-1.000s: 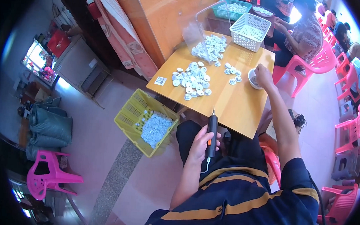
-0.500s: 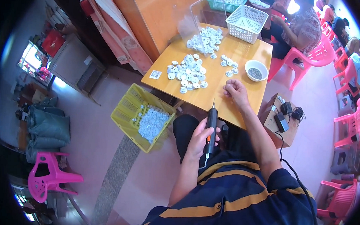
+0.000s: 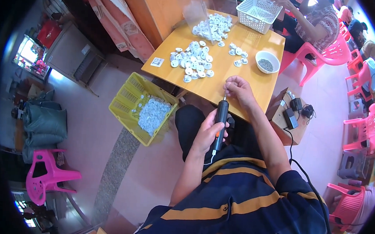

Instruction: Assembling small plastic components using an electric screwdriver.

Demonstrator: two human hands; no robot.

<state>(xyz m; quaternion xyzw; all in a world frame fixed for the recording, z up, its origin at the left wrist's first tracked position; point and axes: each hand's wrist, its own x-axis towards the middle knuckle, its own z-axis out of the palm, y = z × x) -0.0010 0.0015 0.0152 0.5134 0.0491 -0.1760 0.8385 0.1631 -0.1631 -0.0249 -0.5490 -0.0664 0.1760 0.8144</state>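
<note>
My left hand [image 3: 205,134] is wrapped round a black electric screwdriver [image 3: 222,112] with an orange switch, held upright over my lap with its bit pointing away. My right hand [image 3: 240,91] is at the bit's tip, thumb and fingers pinched together; whatever is between them is too small to make out. Beyond on the wooden table [image 3: 251,40] lies a loose pile of white round plastic parts [image 3: 193,60]. A smaller group of these parts [image 3: 238,51] sits near a white bowl [image 3: 269,55] of small grey metal pieces, probably screws.
A further heap of white parts [image 3: 216,26] lies beside a clear plastic sheet. A white basket [image 3: 254,23] stands at the table's far edge. Left on the floor is a yellow crate [image 3: 123,99] of pale parts. Right, a box [image 3: 284,131] carries adapters and cables. A co-worker sits beyond.
My right hand has come to the screwdriver's tip, where before it was apart from it over the table. The view has shifted slightly. The co-worker's hands have risen near the white basket.
</note>
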